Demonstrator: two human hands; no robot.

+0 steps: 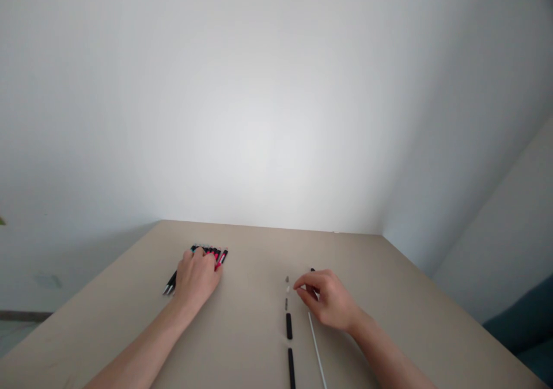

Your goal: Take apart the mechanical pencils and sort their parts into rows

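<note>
My left hand (196, 275) lies over a row of pens (222, 257) at the left of the table. Its fingers are curled onto them, and the thumb is beside a pink section of the rightmost pen. Black and silver pen ends stick out under the palm. At centre right, my right hand (329, 299) makes a pinch of thumb and forefinger; whether anything is between the tips is too small to tell. Just left of them lies a tiny whitish piece (288, 289). Beneath this hand runs a thin white rod (317, 348), with a dark end (313, 269) showing beyond.
In a line down the table (242, 331) lie a small grey tip (287, 279), a short grey piece (286, 304), a short black tube (289, 326) and a longer black tube (291, 369). White walls (268, 118) border the table behind and right. Dark teal fabric (522, 314) shows at right.
</note>
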